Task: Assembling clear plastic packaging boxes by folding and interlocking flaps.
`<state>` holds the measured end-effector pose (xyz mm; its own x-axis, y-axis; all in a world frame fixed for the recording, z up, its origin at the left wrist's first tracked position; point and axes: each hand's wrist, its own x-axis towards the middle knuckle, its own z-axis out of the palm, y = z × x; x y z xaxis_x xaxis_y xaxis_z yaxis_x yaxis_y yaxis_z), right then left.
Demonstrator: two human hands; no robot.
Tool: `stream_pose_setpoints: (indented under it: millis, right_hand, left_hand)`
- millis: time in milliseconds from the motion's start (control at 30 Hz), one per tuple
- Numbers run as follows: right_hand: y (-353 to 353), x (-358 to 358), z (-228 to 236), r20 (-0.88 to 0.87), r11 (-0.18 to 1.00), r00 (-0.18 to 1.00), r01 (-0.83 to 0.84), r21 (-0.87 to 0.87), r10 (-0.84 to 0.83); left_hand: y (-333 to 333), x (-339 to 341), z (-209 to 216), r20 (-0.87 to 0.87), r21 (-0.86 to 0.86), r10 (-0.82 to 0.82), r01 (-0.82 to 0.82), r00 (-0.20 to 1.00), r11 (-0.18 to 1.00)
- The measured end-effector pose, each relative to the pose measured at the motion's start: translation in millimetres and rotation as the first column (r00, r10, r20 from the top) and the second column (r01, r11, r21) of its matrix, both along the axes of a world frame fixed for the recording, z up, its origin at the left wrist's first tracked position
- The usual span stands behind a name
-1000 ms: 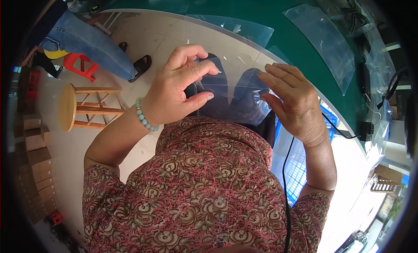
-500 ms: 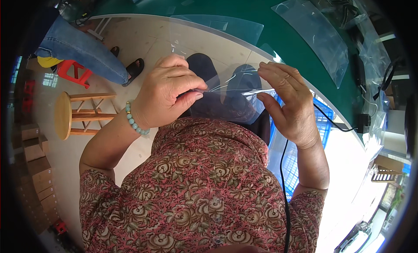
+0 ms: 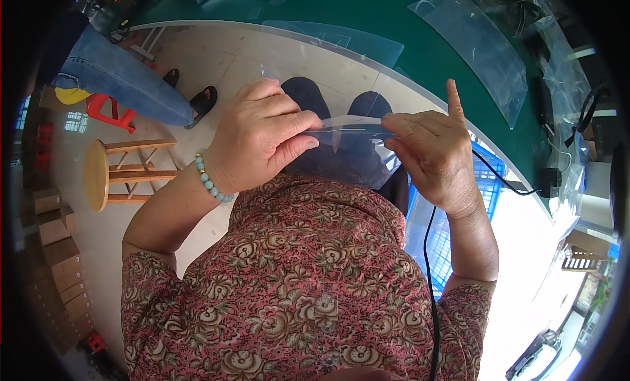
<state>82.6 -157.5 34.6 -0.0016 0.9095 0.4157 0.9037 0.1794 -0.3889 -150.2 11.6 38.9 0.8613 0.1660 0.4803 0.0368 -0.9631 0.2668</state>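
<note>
Between my hands, above my lap, is a clear plastic sheet with a bent, shiny edge along its top. My left hand pinches the left end of that edge between thumb and fingers. At the right end, my right hand pinches the same edge, its little finger raised. The lower part of the sheet hangs in front of my dark trousers; its outline is hard to make out.
A green table curves along the far side, with clear plastic sheets lying on it. A blue crate stands at my right, near a black cable. A wooden stool and a person's jeans-clad leg are at the left.
My right hand's thumb and fingers have closed onto the sheet's edge, and its little finger has lifted. The edge now bows upward between my hands. My left hand keeps its pinch.
</note>
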Motion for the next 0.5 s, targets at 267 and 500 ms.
stream_pose_setpoints:
  millis: [267,500]
  right_hand:
    - [-8,-4,8,-0.039,0.996,0.995,-0.091,-0.021,0.09]
    - [-12,-8,5,-0.043,0.993,0.993,-0.106,0.048,0.108]
  left_hand:
    - [1,1,8,0.033,-0.005,-0.084,0.084,0.996,0.996]
    - [4,-4,8,-0.064,-0.051,-0.133,0.13,0.989,0.99]
